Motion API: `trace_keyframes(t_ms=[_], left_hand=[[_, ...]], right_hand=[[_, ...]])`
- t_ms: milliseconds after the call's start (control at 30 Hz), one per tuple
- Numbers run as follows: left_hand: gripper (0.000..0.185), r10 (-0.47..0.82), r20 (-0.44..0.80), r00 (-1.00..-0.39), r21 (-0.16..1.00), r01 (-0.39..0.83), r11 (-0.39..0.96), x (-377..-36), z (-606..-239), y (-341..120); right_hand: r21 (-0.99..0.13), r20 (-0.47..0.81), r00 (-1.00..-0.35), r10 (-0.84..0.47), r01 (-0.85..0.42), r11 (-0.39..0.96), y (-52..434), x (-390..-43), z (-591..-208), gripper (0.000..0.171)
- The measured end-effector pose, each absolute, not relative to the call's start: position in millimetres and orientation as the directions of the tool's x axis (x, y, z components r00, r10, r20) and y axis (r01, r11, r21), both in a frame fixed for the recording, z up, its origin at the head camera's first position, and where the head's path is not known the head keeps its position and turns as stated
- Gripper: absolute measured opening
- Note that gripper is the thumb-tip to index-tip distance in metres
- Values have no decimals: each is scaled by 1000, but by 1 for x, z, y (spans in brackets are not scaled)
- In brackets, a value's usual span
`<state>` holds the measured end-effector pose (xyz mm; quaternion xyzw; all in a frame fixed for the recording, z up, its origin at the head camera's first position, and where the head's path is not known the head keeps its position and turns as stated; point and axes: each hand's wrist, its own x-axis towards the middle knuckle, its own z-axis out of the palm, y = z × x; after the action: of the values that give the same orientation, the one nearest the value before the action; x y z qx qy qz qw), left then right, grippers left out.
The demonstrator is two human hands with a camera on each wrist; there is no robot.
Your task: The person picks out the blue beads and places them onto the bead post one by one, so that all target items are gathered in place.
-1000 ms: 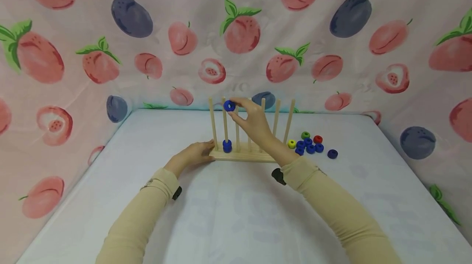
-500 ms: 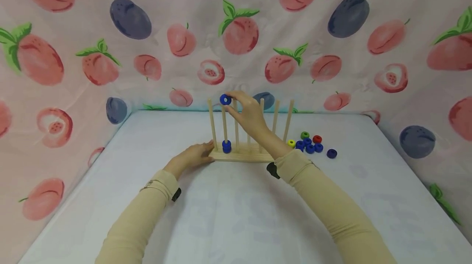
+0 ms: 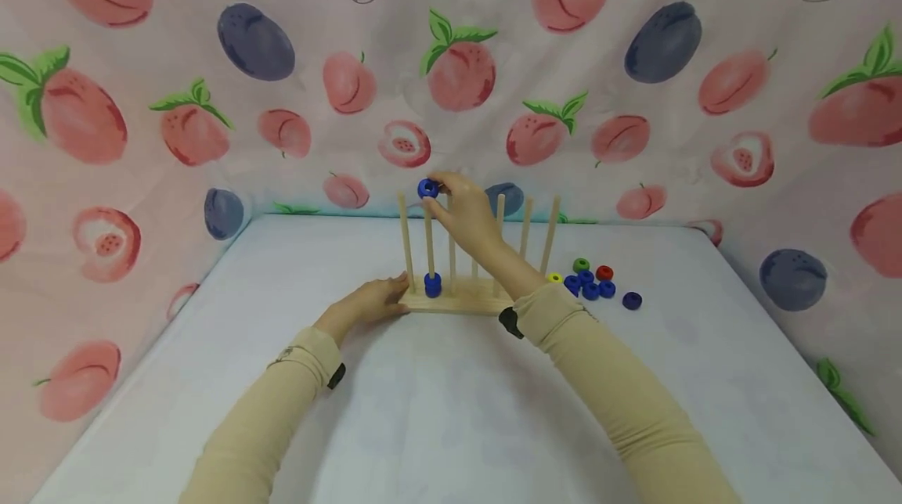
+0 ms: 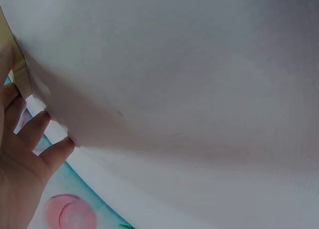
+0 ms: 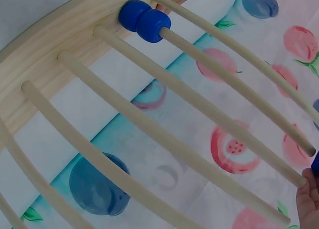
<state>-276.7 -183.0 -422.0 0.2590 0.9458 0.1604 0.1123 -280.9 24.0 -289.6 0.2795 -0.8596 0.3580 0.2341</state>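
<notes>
- Right hand (image 3: 467,210) pinches a blue bead (image 3: 427,189) at a peg's (image 3: 429,242) tip; misaligned, it may slip off.
- Left hand (image 3: 372,300), fingers relaxed, steadies the rack (image 3: 458,299); otherwise it could tip.

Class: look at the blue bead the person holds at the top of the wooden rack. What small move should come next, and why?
Probably lower the blue bead straight down. The right hand pinches it at the tip of the second peg, where two blue beads already sit, while the left hand steadies the rack base.

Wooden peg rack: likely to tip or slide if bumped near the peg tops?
Probably tippy: the wooden peg rack has tall thin pegs on a narrow base. It looks light, so it may slide on the smooth table. The left hand bracing its end suggests so.
</notes>
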Motion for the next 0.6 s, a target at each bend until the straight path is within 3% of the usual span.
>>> trace_keyframes(t_ms=[600], left_hand=[[61, 505, -118, -855, 371, 434, 821, -273, -426, -181]], right_hand=[[-476, 540, -765, -351, -622, 622, 20, -280, -279, 33]])
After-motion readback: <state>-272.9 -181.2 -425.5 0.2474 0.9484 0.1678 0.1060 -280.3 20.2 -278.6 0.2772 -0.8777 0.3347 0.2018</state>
